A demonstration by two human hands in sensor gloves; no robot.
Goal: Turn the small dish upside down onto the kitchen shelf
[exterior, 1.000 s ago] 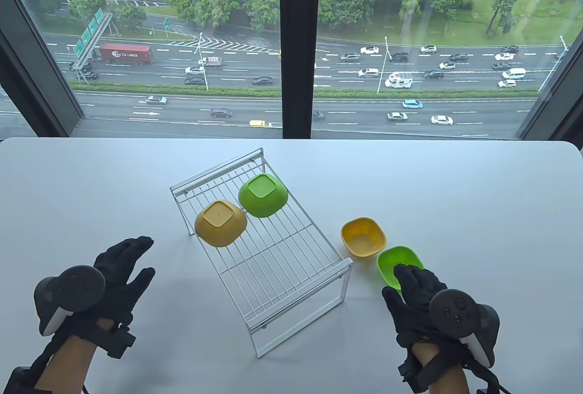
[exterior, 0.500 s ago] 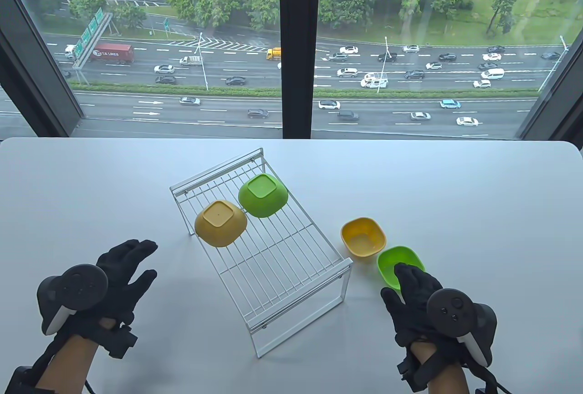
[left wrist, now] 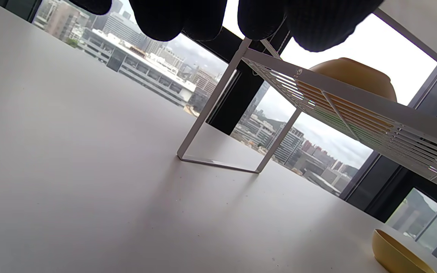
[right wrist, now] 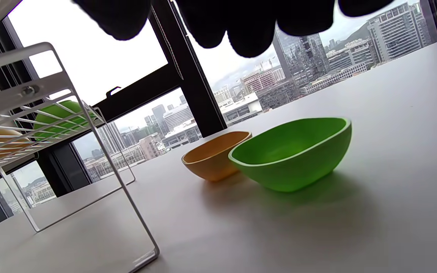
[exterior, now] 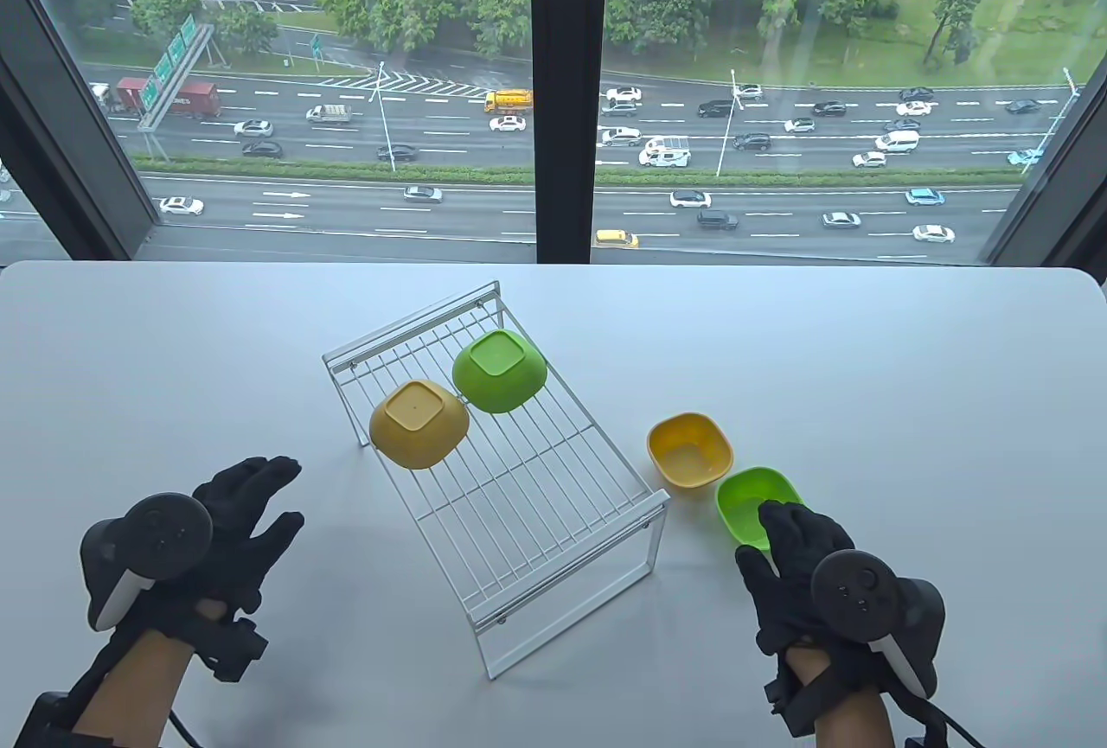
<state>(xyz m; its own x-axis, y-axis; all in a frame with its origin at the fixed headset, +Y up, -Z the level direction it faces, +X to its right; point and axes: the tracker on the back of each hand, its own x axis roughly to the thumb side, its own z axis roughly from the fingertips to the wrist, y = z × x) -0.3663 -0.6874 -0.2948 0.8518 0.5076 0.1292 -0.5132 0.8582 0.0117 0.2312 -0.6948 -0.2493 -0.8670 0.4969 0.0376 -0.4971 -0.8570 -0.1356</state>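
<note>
A white wire shelf (exterior: 519, 514) stands at the table's middle. A yellow dish (exterior: 419, 423) and a green dish (exterior: 499, 370) lie upside down on it. Right of the shelf, an upright yellow dish (exterior: 689, 449) and an upright green dish (exterior: 751, 500) sit on the table; both show in the right wrist view, green (right wrist: 294, 151) in front of yellow (right wrist: 212, 153). My right hand (exterior: 791, 545) hovers open over the green dish's near rim, holding nothing. My left hand (exterior: 246, 506) is open and empty left of the shelf.
The white table (exterior: 908, 402) runs to a window at the back. In the left wrist view the shelf's leg (left wrist: 211, 110) stands on the table ahead of my fingers (left wrist: 188, 19).
My right hand has drifted slightly right and toward me over the green dish. My left hand has shifted a little right and toward me. The dishes have not moved.
</note>
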